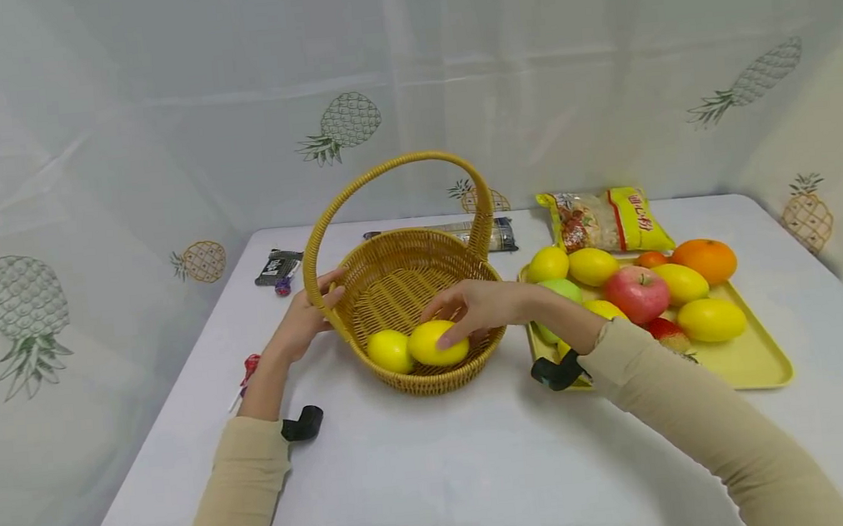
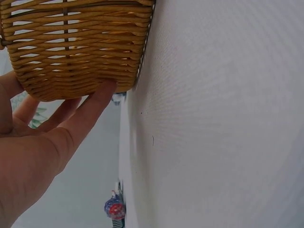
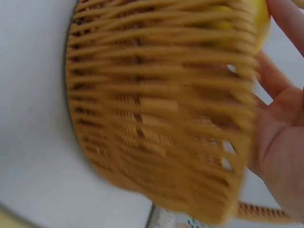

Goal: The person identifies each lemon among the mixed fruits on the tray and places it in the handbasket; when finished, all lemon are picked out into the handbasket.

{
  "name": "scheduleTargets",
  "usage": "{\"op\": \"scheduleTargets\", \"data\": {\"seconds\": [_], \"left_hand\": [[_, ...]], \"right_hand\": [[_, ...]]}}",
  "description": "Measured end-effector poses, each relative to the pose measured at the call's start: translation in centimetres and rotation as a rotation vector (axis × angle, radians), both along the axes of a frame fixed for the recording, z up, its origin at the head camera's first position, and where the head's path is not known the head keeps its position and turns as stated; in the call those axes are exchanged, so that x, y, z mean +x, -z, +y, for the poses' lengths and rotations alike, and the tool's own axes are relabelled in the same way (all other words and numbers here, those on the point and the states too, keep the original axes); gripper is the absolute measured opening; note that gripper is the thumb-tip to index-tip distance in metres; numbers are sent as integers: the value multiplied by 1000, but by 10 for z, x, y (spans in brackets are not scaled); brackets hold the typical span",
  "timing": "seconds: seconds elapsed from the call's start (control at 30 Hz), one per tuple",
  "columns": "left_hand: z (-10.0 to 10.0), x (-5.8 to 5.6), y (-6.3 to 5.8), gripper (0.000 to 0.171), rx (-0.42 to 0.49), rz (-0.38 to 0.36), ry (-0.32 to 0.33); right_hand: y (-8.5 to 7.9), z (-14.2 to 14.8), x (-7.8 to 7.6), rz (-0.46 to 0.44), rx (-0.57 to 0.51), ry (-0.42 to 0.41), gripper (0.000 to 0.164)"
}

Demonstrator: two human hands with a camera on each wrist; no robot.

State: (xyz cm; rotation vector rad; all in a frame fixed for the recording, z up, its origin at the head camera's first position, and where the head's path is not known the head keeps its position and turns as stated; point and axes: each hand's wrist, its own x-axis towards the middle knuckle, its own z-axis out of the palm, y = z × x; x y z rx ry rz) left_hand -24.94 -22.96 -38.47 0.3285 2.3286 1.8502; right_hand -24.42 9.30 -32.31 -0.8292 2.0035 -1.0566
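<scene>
A wicker basket point(image 1: 420, 384) with a tall arched handle stands on the table. My left hand point(image 1: 304, 319) holds its left side near the foot of the handle; in the left wrist view, the fingers point(image 2: 90, 107) lie against the woven outer wall. Over the basket's front right part, my right hand point(image 1: 481, 304) grips a yellow lemon point(image 1: 438, 343) between thumb and fingers. Another lemon point(image 1: 390, 351) lies in the basket, just left of the held one. Through the right wrist view, the basket wall point(image 3: 156, 95) partly hides the held lemon point(image 3: 262, 23).
A yellow tray point(image 1: 765, 362) at right bears several lemons, a red apple point(image 1: 637, 294) and an orange point(image 1: 705, 261). Behind it lies a yellow food packet point(image 1: 606, 222). Another packet point(image 1: 502, 235) is behind the basket. Dark wrappers point(image 1: 279, 267) and a red lollipop point(image 1: 250, 366) lie at left.
</scene>
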Motion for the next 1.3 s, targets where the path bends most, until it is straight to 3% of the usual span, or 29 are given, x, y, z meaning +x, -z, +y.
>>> {"op": "scheduleTargets", "data": {"seconds": [0.4,0.5,0.73,1.03,1.3], "left_hand": [[2,0,-1,54,16,5,17],[3,0,-1,54,19,-2,17],[2,1,-1,55,14,-5,5],[0,1,0,54,7,0,-6],[1,4,-2,54,2,2,0]], "right_hand": [[21,-29,-5,32,24,-25,45],[25,-32,-2,5,29,0,44],[29,-32,0,-191,-56,67,41],[4,2,-10,-296,-155,73,45],[-37,80,-12,-224,-234,134,43]]}}
